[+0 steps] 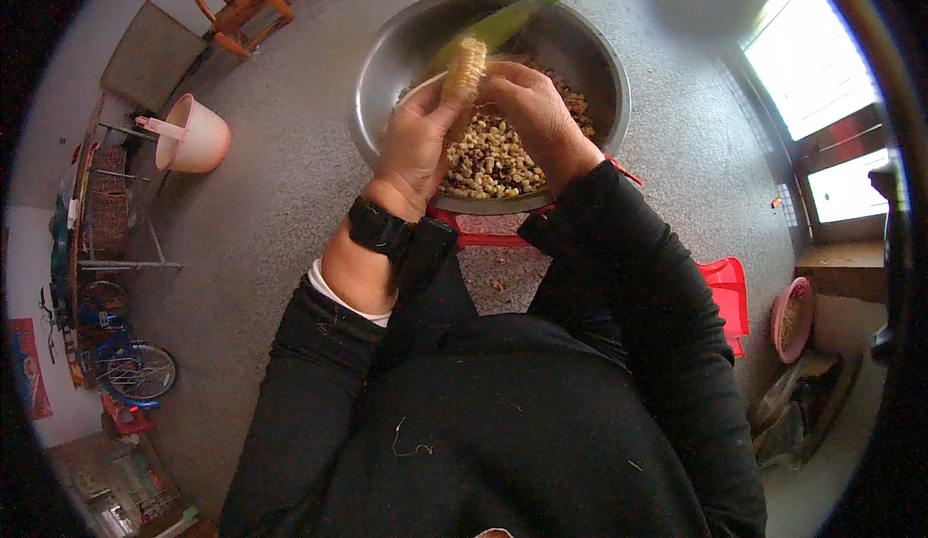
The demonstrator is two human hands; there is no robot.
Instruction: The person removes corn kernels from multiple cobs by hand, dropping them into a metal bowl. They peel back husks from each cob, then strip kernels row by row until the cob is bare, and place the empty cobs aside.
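Note:
My left hand [420, 132] grips a corn cob [466, 67], its pale bare end pointing up and away from me. Against the cob's near side, the bent fingers of my right hand [533, 106] close in; their tips are partly hidden. Both hands are over a wide metal basin [371, 74]. Loose corn kernels [493, 164], cream mixed with dark purple, cover its bottom. Behind the cob, an ear of corn in green husk [500, 27] slants across the basin, its leaf tips over the far rim.
Red plastic [493, 239] shows under the basin's near rim. A red plastic stool [725, 299] and a pink basin [792, 320] are at right. To the left are a pale bucket [196, 135], a wooden chair [243, 9] and a blue bicycle [130, 367].

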